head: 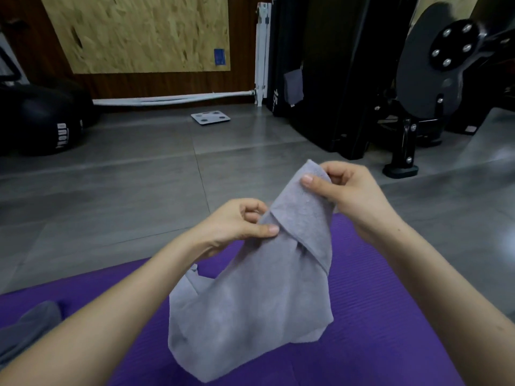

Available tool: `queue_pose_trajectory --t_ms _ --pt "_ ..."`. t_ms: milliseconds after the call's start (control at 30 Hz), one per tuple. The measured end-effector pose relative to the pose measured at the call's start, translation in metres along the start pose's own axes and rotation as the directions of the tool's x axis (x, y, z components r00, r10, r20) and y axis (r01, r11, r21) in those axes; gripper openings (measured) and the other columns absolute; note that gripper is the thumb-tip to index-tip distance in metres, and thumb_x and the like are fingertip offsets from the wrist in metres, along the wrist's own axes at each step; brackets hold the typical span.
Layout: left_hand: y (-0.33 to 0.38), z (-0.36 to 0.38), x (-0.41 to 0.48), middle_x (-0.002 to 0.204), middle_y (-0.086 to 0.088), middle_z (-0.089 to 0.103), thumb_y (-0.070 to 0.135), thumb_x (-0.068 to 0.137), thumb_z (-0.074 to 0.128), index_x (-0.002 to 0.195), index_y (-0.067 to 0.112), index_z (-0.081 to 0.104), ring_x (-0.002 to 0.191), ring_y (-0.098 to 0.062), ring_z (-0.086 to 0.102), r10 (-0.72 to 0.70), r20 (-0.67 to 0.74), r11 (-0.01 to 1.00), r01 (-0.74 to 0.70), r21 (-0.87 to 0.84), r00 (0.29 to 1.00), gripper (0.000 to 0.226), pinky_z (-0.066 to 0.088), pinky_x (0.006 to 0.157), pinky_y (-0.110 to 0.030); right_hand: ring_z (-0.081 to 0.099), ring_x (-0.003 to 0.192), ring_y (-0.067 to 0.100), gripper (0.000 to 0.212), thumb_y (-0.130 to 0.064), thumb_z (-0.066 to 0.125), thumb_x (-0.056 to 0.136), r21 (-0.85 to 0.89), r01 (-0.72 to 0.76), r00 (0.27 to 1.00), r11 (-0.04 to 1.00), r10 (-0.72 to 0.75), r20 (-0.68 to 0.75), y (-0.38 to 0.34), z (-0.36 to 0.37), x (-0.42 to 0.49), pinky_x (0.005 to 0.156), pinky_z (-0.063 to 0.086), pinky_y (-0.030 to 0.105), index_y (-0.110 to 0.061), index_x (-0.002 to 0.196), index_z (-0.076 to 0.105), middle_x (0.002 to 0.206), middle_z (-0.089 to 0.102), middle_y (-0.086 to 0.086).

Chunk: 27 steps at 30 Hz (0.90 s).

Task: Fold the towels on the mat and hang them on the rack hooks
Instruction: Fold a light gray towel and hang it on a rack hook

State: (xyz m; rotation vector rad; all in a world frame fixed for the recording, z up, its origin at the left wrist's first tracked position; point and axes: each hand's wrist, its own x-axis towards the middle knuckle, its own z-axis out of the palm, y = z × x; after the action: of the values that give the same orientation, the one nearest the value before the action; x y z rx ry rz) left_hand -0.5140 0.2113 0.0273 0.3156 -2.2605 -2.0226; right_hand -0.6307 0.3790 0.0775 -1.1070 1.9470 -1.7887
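Towel position: grey towel (250,296) raised over the purple mat (376,316), hanging twisted between both hands.
Left hand (237,227): thumb and curled fingers pinch a side fold.
Right hand (348,190): pinches the top corner, fingers curled.
Handling: judged light, soft and limp, so it will sag. Best gripped at the corners or hem and spread flat before folding.
Markings: "15" on black equipment (276,97). White lettering on the black bag (62,135) is not reliably legible.
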Motion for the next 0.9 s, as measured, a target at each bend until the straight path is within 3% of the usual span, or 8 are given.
queue_pose_trajectory --t_ms 100,233,400,533,600,767,833,900 --pt "-0.006 -0.009 -0.003 0.075 0.000 0.071 0.021 0.062 0.081 0.075 0.012 0.068 0.069 -0.007 0.063 -0.024 -0.042 0.996 0.027 0.089 0.999 0.020 0.050 0.067 -0.019 0.066 0.079 0.013 0.012 -0.017 0.068 0.085 -0.048 0.025 0.991 0.999 -0.030 -0.127 -0.015 -0.024 0.002 0.070 0.050 0.026 -0.005 0.087 0.070 0.081 0.070 0.005" --pt "0.003 -0.022 -0.009 0.076 0.000 0.072 0.061 0.032 0.087 0.074 0.013 0.073 0.070 -0.006 0.064 -0.039 -0.060 0.981 0.049 0.190 0.997 0.065 0.049 0.064 -0.016 0.067 0.075 0.009 0.006 -0.016 0.069 0.084 -0.061 0.007 0.940 0.998 -0.028 -0.339 -0.029 -0.061 0.002 0.066 0.052 0.021 -0.014 0.079 0.071 0.073 0.071 -0.002" --pt "0.032 -0.017 0.005 0.071 0.000 0.069 0.077 0.030 0.075 0.077 0.018 0.072 0.066 -0.006 0.057 0.096 -0.051 0.928 -0.071 0.366 0.994 0.075 0.042 0.062 -0.020 0.065 0.070 0.014 0.014 -0.017 0.072 0.081 -0.122 -0.184 0.892 0.975 0.113 -0.439 -0.014 -0.097 -0.009 0.064 0.049 0.026 -0.004 0.078 0.071 0.077 0.070 0.010" --pt "0.066 0.008 0.006 0.070 -0.003 0.068 0.052 0.060 0.074 0.078 0.017 0.073 0.064 -0.009 0.057 0.067 0.212 0.924 -0.141 0.355 0.975 0.040 0.043 0.057 -0.016 0.061 0.060 0.010 0.011 -0.020 0.073 0.079 -0.093 -0.147 0.836 0.985 0.074 -0.543 -0.020 -0.128 -0.036 0.055 0.047 0.019 -0.012 0.070 0.071 0.060 0.067 -0.003" --pt "0.081 0.014 0.015 0.071 -0.008 0.069 0.040 0.069 0.068 0.079 0.014 0.073 0.064 -0.009 0.058 0.044 0.254 0.919 -0.139 0.369 0.966 0.028 0.045 0.059 -0.018 0.056 0.054 0.005 0.012 -0.021 0.073 0.078 -0.081 -0.092 0.802 0.993 0.025 -0.597 -0.021 -0.144 -0.034 0.050 0.042 0.015 -0.014 0.069 0.070 0.054 0.062 -0.008" --pt "0.043 0.024 0.093 0.082 -0.015 0.071 0.026 0.079 0.073 0.082 0.008 0.073 0.066 -0.011 0.057 0.127 -0.109 0.821 -0.043 0.570 0.986 0.018 0.043 0.061 -0.020 0.046 0.058 0.009 0.022 -0.023 0.073 0.078 -0.236 -0.337 0.819 0.911 0.161 -0.550 0.066 -0.143 0.020 0.055 0.037 0.025 -0.011 0.062 0.065 0.056 0.052 -0.005" --pt "0.006 0.031 0.117 0.091 -0.013 0.071 0.018 0.084 0.069 0.092 0.004 0.073 0.067 -0.010 0.056 0.096 -0.147 0.799 0.012 0.602 0.984 0.017 0.040 0.061 -0.019 0.047 0.061 0.013 0.029 -0.027 0.072 0.078 -0.228 -0.455 0.776 0.861 0.257 -0.576 0.123 -0.142 0.036 0.059 0.037 0.029 -0.018 0.054 0.059 0.050 0.048 -0.011" --pt "-0.026 0.030 0.128 0.108 -0.012 0.068 0.011 0.089 0.061 0.108 0.002 0.068 0.084 -0.010 0.058 0.031 -0.120 0.812 0.045 0.582 0.992 0.022 0.037 0.070 -0.012 0.053 0.068 0.017 0.024 -0.030 0.068 0.080 -0.215 -0.498 0.738 0.840 0.280 -0.613 0.167 -0.139 0.042 0.064 0.040 0.030 -0.022 0.058 0.061 0.053 0.054 -0.010"
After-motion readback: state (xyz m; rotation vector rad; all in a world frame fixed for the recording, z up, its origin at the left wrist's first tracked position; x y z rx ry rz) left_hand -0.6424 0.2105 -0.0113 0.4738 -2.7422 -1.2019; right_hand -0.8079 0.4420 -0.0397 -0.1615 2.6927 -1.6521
